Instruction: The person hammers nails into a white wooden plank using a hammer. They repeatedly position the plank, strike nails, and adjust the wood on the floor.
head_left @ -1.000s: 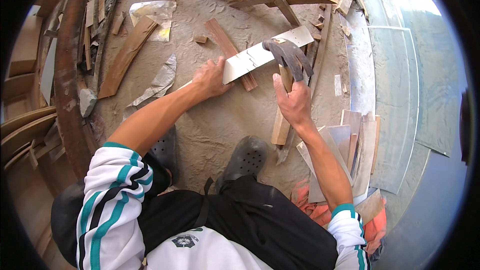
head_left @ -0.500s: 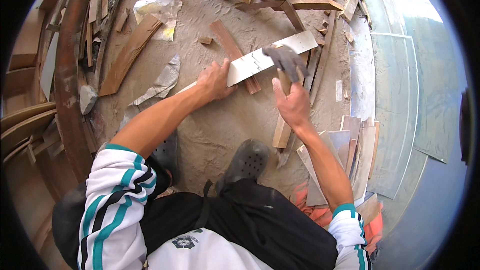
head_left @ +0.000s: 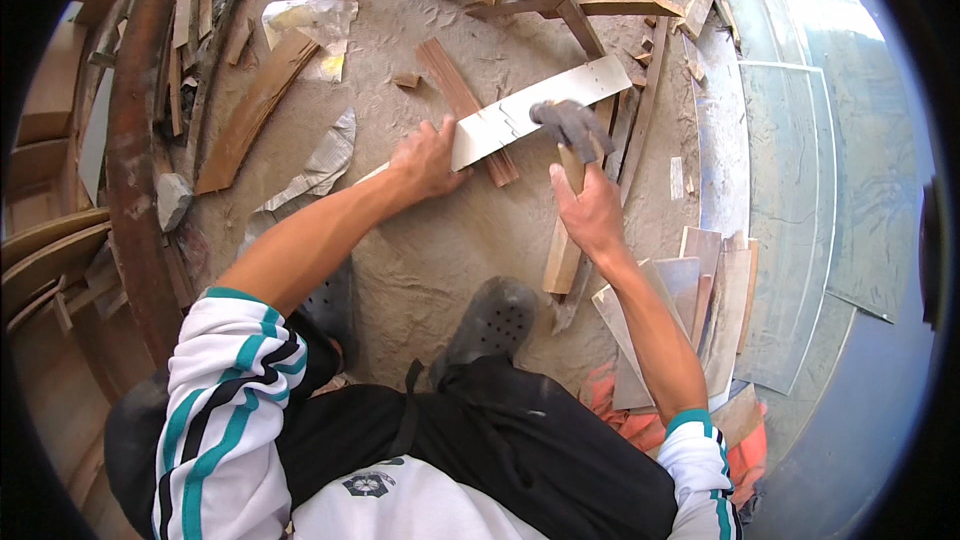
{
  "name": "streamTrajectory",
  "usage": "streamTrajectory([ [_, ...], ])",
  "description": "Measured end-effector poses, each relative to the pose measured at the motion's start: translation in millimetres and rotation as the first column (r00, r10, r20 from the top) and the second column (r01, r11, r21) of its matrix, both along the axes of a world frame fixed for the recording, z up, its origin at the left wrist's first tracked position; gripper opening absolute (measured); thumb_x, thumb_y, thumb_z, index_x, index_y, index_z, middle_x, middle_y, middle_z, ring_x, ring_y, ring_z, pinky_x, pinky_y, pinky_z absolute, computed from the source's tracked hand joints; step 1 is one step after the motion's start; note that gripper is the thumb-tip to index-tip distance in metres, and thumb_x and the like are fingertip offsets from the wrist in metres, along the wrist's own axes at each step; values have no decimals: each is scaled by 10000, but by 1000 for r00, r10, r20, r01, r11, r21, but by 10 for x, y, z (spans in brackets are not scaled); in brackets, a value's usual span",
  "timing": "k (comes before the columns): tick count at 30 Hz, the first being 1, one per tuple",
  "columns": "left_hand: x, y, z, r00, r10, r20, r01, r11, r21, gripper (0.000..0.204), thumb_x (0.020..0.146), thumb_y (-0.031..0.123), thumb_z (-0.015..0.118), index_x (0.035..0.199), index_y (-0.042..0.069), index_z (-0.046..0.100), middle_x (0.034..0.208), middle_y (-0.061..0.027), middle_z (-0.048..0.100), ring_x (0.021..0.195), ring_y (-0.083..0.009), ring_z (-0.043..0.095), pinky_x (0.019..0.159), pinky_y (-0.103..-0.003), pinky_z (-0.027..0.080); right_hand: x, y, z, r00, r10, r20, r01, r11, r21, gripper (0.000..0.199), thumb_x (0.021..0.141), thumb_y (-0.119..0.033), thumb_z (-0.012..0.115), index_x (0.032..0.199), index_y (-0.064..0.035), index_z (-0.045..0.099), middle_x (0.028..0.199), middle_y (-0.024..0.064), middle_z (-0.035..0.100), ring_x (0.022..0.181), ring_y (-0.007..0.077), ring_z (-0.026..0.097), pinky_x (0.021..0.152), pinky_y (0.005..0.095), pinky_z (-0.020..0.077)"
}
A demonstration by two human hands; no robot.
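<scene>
My left hand is closed around the near left end of a white board, which slants up to the right above the ground. Several dark cracks or marks run across the board's middle. A brown wooden strip passes beneath it. In my right hand is a hammer with a dark metal head and a wooden handle. The hammer head is in front of the board's right half; whether it touches the board I cannot tell. A thin pale strip shows just left of my left hand.
Wooden offcuts lie in a heap at the far side. A brown plank and a torn grey sheet rest on the dusty ground to the left. Stacked boards stand right of my right forearm, before glass-like panels.
The hammer head has shifted slightly toward me relative to the board. My left hand keeps its hold on the board. The whole view has moved a little.
</scene>
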State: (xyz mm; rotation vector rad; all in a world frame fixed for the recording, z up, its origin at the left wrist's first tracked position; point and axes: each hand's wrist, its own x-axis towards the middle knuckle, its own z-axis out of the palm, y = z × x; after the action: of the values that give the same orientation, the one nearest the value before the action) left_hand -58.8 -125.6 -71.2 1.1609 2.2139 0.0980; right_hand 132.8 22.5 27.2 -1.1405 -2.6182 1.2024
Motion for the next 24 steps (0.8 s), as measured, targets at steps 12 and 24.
streamTrajectory([
  [12, 15, 17, -18, 1000, 9, -24, -7, 999, 48, 941, 832, 496, 712, 1450, -56, 269, 1127, -316, 542, 998, -458, 635, 826, -487, 545, 40, -5, -461, 990, 60, 129, -59, 998, -9, 304, 938, -233, 591, 1150, -18, 554, 733, 237, 641, 679, 437, 650, 629, 487, 512],
  [24, 33, 18, -46, 1000, -7, -26, 9, 997, 71, 914, 836, 484, 717, 1427, -56, 276, 1119, -322, 543, 993, -450, 640, 820, -487, 548, 27, -138, -485, 964, 42, -262, -11, 993, 120, 302, 946, -248, 577, 1110, 5, 590, 806, 253, 649, 773, 426, 654, 701, 474, 502],
])
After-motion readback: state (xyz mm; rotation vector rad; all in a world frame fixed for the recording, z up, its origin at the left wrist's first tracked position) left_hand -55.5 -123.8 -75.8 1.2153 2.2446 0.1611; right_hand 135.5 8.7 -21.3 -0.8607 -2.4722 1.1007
